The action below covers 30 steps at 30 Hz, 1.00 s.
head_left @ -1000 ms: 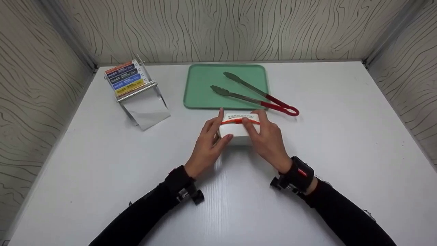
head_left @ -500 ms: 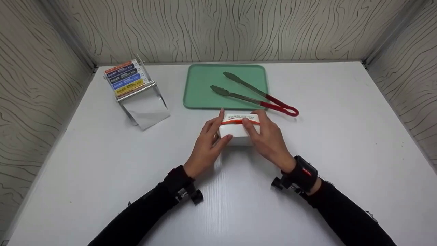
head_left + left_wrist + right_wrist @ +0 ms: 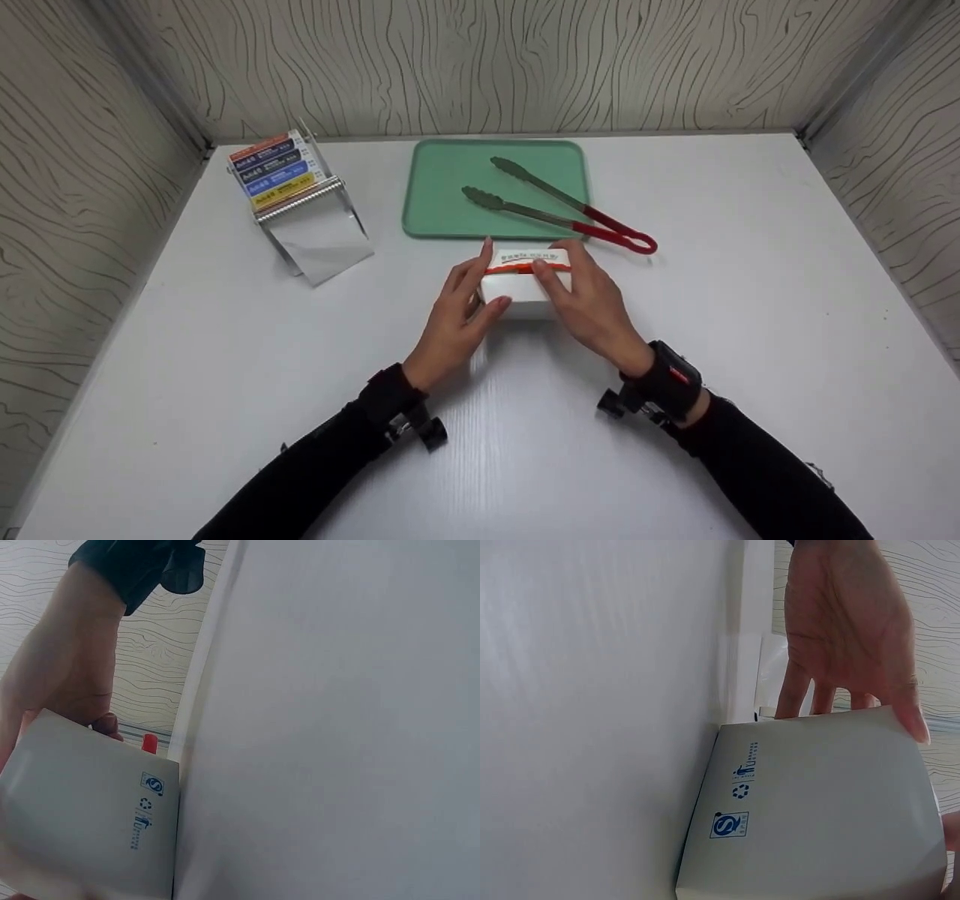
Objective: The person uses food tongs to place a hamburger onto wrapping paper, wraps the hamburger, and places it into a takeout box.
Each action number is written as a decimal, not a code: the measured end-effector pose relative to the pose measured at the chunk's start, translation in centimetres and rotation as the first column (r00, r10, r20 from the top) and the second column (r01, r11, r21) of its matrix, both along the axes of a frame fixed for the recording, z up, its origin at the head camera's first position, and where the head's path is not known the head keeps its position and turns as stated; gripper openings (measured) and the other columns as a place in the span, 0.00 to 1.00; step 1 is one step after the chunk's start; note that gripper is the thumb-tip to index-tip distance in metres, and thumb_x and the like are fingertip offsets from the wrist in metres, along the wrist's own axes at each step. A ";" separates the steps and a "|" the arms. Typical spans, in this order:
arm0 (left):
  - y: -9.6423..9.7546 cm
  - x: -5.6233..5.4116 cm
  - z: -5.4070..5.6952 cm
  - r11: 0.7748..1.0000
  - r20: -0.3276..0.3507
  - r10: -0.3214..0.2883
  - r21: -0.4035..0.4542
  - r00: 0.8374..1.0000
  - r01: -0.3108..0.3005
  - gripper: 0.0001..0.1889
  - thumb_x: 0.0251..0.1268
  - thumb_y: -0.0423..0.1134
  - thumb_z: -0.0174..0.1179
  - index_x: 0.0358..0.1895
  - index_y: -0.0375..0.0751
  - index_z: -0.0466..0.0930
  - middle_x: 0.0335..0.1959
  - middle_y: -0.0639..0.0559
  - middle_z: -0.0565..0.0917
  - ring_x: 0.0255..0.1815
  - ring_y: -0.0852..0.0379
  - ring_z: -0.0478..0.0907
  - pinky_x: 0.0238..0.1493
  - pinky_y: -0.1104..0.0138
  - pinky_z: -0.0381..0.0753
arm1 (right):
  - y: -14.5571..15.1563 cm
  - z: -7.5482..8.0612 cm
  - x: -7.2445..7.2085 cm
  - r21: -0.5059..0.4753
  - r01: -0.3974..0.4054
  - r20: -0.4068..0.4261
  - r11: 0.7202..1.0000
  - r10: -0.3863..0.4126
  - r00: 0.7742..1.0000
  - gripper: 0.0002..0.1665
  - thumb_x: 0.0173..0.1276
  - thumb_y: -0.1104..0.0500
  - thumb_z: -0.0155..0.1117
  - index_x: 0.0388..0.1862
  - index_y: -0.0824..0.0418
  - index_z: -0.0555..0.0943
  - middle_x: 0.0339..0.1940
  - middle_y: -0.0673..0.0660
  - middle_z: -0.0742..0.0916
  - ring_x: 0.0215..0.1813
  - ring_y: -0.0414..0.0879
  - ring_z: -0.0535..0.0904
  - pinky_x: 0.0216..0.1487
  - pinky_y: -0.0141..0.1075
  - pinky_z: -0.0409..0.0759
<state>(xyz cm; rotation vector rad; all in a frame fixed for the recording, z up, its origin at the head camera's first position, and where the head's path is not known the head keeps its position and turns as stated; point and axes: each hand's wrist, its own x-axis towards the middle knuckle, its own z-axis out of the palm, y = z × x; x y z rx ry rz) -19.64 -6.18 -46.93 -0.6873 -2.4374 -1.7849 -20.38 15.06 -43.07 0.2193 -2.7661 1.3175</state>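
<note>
A small white paper box (image 3: 517, 289) with a wavy orange-red band and print along its top flap stands on the table between both hands. My left hand (image 3: 454, 322) grips its left end, thumb on the near top edge and fingers along the side and far corner. From the right, my right hand (image 3: 596, 307) holds it, thumb pressed on the top by the orange-red band and the other fingers round the right end. The wrist views show the box's near side (image 3: 97, 817) with small blue printed marks. Some right-hand fingers are hidden behind the box.
Behind the box lies a green tray (image 3: 435, 187), with red-handled tongs (image 3: 551, 217) resting open across it, handles past its front right corner. At the back left stands a metal dispenser (image 3: 300, 199) holding several coloured labelled strips and a white sheet. Patterned panels (image 3: 480, 67) bound the table.
My right wrist has shifted slightly to the right while the thumb stays on the box top. The box and my left hand look almost unchanged.
</note>
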 end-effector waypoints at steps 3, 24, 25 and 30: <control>-0.1 -0.1 0.0 1.000 -0.009 0.001 -0.004 1.000 -0.001 0.40 0.78 0.45 0.60 0.85 0.52 0.49 0.75 0.45 0.64 0.78 0.54 0.62 0.74 0.60 0.71 | 0.1 0.2 -0.1 -0.008 -0.014 0.020 1.000 0.014 1.000 0.30 0.78 0.40 0.57 0.66 0.60 0.70 0.57 0.60 0.85 0.56 0.52 0.80 0.53 0.45 0.74; 0.1 0.1 0.0 0.999 -0.001 -0.016 0.035 1.000 0.016 0.40 0.76 0.43 0.63 0.85 0.53 0.52 0.74 0.44 0.64 0.78 0.51 0.63 0.75 0.57 0.69 | 0.1 -0.3 -0.2 -0.084 -0.005 0.011 0.996 0.006 1.000 0.29 0.76 0.46 0.63 0.67 0.60 0.70 0.55 0.60 0.86 0.54 0.52 0.82 0.53 0.44 0.75; 0.2 0.1 -0.1 0.999 0.002 -0.012 0.034 1.000 0.012 0.40 0.76 0.44 0.63 0.85 0.53 0.52 0.74 0.44 0.65 0.78 0.52 0.63 0.75 0.57 0.70 | 0.2 -0.4 -0.2 -0.087 -0.005 0.014 0.996 0.006 1.000 0.29 0.76 0.46 0.63 0.67 0.60 0.70 0.55 0.60 0.86 0.54 0.52 0.82 0.53 0.43 0.75; 0.2 0.3 -0.2 1.000 -0.001 0.005 0.030 1.000 -0.005 0.40 0.76 0.44 0.63 0.84 0.54 0.54 0.73 0.44 0.65 0.77 0.52 0.64 0.74 0.55 0.71 | 0.2 -0.5 -0.1 -0.106 -0.012 0.015 0.994 0.014 1.000 0.29 0.75 0.46 0.64 0.66 0.60 0.71 0.54 0.58 0.86 0.54 0.50 0.82 0.53 0.44 0.76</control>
